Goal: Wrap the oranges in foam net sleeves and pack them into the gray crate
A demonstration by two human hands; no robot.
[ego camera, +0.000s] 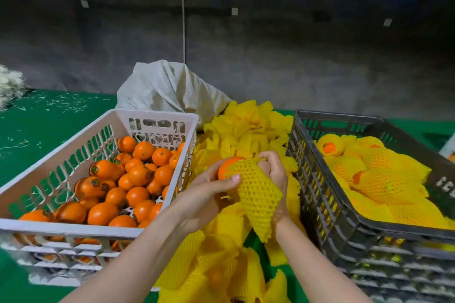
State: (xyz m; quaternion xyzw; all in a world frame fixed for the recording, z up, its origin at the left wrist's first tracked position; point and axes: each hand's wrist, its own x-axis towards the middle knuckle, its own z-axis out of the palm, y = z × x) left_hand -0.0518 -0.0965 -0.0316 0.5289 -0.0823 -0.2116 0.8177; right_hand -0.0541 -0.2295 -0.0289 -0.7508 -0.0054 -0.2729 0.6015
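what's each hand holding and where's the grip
The left hand cups the orange from underneath, thumb pressing the foam net sleeve onto it; the right hand has its grip on the sleeve's upper edge.

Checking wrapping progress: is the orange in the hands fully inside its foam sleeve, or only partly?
Partly in. The orange shows bare at its upper left; the foam sleeve covers its right side and hangs loose below.

Left hand [209, 194] cups an orange [227, 167] half inside a yellow foam net sleeve [256, 194] — right hand [275, 170] pinches the sleeve's rim, between white crate [157, 115] and gray crate [320, 179].
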